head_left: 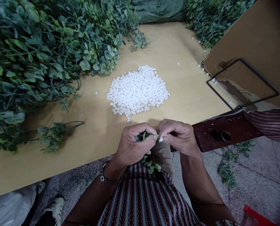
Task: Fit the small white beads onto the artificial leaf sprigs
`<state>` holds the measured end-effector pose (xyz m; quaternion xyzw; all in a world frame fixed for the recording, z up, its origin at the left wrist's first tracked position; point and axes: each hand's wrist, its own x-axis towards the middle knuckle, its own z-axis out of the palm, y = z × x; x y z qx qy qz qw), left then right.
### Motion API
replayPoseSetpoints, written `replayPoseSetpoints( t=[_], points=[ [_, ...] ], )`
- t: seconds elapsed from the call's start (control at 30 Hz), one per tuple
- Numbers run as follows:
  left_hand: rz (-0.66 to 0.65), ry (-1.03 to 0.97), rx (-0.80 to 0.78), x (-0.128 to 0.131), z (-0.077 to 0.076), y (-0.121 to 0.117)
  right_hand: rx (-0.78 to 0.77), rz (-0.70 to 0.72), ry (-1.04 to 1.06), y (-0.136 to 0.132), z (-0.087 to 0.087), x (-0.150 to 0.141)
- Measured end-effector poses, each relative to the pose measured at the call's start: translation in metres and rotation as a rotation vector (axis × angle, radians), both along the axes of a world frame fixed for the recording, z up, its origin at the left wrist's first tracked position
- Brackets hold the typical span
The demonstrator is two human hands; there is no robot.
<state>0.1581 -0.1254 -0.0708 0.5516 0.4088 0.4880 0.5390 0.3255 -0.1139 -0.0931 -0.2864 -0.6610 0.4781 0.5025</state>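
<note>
My left hand (136, 142) is closed round an artificial leafy sprig (151, 164), whose green leaves hang below my fingers. A thin stem end pokes out between thumb and forefinger toward the right. Close against it, my right hand (179, 136) pinches a small white plastic piece (161, 139) at that stem's tip. Whether the piece sits on the stem or only touches it, I cannot tell. Just beyond both hands, a heap of the same small white pieces (137, 89) lies on the table (90, 138).
A big mass of artificial greenery (48, 47) covers the table's left and back. Loose sprigs (55, 133) lie at left. On the right stand a cardboard sheet (245, 40), a black wire frame (243, 84) and a dark red bench (224, 130). Another person's shoe (55, 210) shows below left.
</note>
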Motion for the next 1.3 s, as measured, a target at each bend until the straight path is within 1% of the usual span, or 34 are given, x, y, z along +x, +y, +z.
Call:
replayPoseSetpoints(
  t=[0.17,0.3,0.37,0.47,0.53,0.63,0.7,0.77,0.83,0.9,0.97,1.03,1.13,1.2,1.3],
  points=[
    [-0.013,-0.014,0.049,0.000,-0.002,0.001,0.010,0.019,0.006,0.000,-0.001,0.001],
    [-0.029,-0.002,0.054,-0.001,0.000,0.001,-0.002,0.001,-0.014,-0.002,-0.003,-0.001],
    [-0.029,0.001,0.045,-0.001,0.000,0.000,0.010,-0.010,-0.028,-0.003,-0.003,-0.002],
    [0.009,-0.034,-0.014,-0.001,-0.002,-0.001,0.074,-0.058,-0.075,-0.001,0.000,0.001],
    [0.042,-0.093,-0.068,-0.002,-0.005,-0.002,0.148,-0.155,-0.196,0.004,0.003,0.006],
    [0.074,-0.170,-0.108,-0.003,-0.011,-0.001,0.301,-0.314,-0.584,0.014,0.007,0.015],
    [0.087,-0.193,-0.117,-0.003,-0.013,-0.001,0.392,-0.368,-0.829,0.020,0.008,0.019],
    [0.100,-0.208,-0.125,-0.003,-0.015,-0.002,0.428,-0.384,-0.940,0.023,0.008,0.021],
    [0.110,-0.222,-0.128,-0.003,-0.016,-0.002,0.406,-0.385,-0.936,0.024,0.008,0.022],
    [0.116,-0.236,-0.125,-0.003,-0.018,-0.002,0.385,-0.402,-0.864,0.022,0.009,0.023],
    [0.116,-0.255,-0.124,-0.004,-0.020,-0.003,0.410,-0.432,-0.781,0.019,0.010,0.022],
    [0.117,-0.265,-0.128,-0.004,-0.020,-0.003,0.467,-0.434,-0.755,0.016,0.010,0.019],
    [0.123,-0.265,-0.130,-0.003,-0.019,-0.003,0.528,-0.399,-0.842,0.014,0.007,0.013],
    [0.119,-0.262,-0.137,-0.003,-0.019,-0.003,0.532,-0.395,-0.903,0.015,0.005,0.009],
    [0.105,-0.260,-0.145,-0.004,-0.019,-0.003,0.507,-0.401,-0.933,0.019,0.004,0.007]
  ],
)
